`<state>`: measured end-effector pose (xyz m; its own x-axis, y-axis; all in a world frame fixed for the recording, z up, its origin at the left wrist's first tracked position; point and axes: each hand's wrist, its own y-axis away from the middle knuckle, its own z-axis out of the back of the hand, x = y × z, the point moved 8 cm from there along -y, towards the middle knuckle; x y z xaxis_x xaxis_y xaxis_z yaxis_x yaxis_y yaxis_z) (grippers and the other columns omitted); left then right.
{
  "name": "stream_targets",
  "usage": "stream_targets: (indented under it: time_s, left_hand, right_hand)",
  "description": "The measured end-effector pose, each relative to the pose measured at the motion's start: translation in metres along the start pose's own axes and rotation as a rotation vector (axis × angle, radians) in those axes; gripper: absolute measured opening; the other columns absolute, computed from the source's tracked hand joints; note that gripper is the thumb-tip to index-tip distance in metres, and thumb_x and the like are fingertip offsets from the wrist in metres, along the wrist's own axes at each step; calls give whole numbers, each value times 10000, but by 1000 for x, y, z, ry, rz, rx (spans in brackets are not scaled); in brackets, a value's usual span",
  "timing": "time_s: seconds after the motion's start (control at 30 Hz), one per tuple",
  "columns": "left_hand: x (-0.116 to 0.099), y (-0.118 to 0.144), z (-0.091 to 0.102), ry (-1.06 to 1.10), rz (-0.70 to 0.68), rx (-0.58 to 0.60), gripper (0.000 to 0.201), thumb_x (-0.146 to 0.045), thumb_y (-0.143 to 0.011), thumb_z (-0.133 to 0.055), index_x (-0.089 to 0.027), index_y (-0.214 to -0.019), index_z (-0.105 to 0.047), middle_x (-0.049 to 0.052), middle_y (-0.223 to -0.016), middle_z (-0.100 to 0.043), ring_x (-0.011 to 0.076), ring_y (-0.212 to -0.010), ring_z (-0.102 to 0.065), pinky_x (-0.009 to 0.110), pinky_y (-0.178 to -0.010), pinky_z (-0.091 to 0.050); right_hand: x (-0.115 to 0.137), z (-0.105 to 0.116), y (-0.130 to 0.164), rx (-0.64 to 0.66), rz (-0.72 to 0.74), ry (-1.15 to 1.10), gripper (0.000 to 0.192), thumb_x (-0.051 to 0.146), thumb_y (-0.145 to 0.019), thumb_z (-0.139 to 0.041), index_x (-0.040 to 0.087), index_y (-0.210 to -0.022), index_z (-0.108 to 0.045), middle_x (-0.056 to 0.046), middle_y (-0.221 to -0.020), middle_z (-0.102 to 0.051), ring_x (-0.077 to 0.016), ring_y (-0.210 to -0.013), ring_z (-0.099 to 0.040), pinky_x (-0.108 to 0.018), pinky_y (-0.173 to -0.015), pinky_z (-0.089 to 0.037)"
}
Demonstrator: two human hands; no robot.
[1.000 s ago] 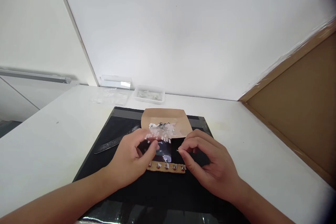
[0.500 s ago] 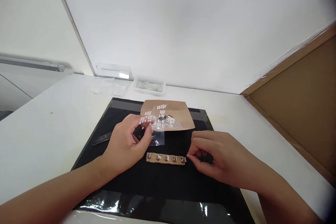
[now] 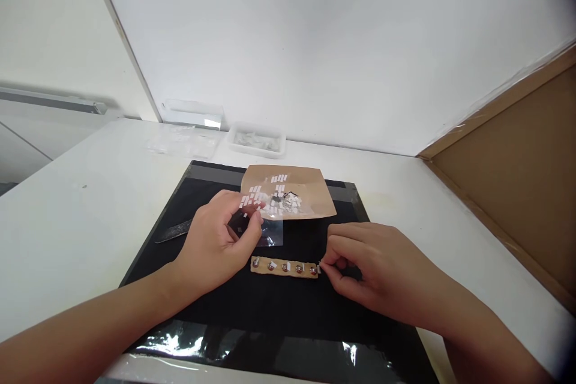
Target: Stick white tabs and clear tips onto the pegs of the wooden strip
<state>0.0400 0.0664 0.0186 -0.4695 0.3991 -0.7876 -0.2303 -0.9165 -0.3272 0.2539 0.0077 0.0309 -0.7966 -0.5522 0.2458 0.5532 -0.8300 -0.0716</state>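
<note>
My left hand [image 3: 220, 229] is closed at the fingertips on a clear plastic sheet [image 3: 271, 235] that carries small white tags [image 3: 254, 190]; part of a finger shows through the sheet. Below it, a narrow tan strip [image 3: 278, 270] lies flat with several shiny, reddish-brown round pieces [image 3: 285, 267] in a row, small white tabs on or beside them. At the strip's right end my right hand [image 3: 360, 261] pinches a tiny white tag [image 3: 319, 268] between thumb and forefinger, close to the last round piece. The other fingers of that hand are curled in.
Brown paper [image 3: 315, 189] lies under the sheet on a black mat [image 3: 270, 306]. A dark flat blade-like tool [image 3: 173, 231] rests left of my left hand. Behind the mat are a white tray [image 3: 256, 141] with pale contents and clear plastic bags [image 3: 184, 141]. White walls rise behind.
The whole view has shifted slightly. My right fingertips are a little closer to the white tag at the strip's right end. My left hand keeps its grip on the sheet.
</note>
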Motion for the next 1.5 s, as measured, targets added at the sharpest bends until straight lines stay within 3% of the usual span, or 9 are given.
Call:
stream_targets:
  time_s: [0.93, 1.5]
  left_hand:
    - [3, 2, -3, 19, 20, 33, 111, -289, -937, -668, -190, -964, -711, 38, -1029, -725, 54, -517, -566, 148, -402, -453]
    - [-1, 1, -3, 7, 15, 36, 103, -295, -939, -659, -209, -967, -707, 17, -946, -689, 70, -511, -563, 160, -365, -388]
  right_hand:
    - [10, -4, -1, 12, 59, 44, 174, 128, -909, -591, 230, -779, -537, 14, -747, -594, -155, -647, -508, -302, -600, -310]
    - [11, 0, -1, 11, 42, 24, 154, 103, -887, -620, 222, -793, -592, 16, -776, -629, -154, -686, -540, -301, -617, -330]
